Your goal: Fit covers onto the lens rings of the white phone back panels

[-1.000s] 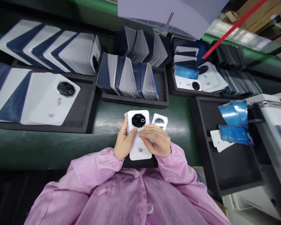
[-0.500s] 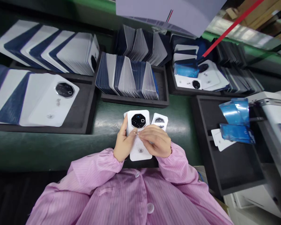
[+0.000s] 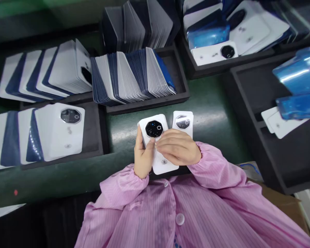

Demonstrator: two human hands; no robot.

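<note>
Held just above the green counter [image 3: 214, 113], close to the chest: a white phone back cover [image 3: 157, 137] with its dark camera ring facing up, gripped along its left edge by the left hand [image 3: 142, 155], fingers wrapped around it. Lying across its middle, the right hand [image 3: 178, 151], fingertips pinched together at something on the cover's face, too small to make out. Just beside it on the right, partly under the right hand, a second white cover [image 3: 183, 120]. Likely risks from here: a slip of the pinch, leaving whatever is being picked at half lifted or torn; a smudge or scratch on the glossy face or the camera ring from fingertips pressing too hard; a knock against the neighbouring cover, the two being so close. Also possible: a loosened left grip dropping the piece onto the counter edge. Further out, black trays [image 3: 144, 103] packed with upright covers, a flat stack in the left tray [image 3: 57, 131], and blue film pieces [image 3: 299, 72] at the right, well apart from both hands.
</note>
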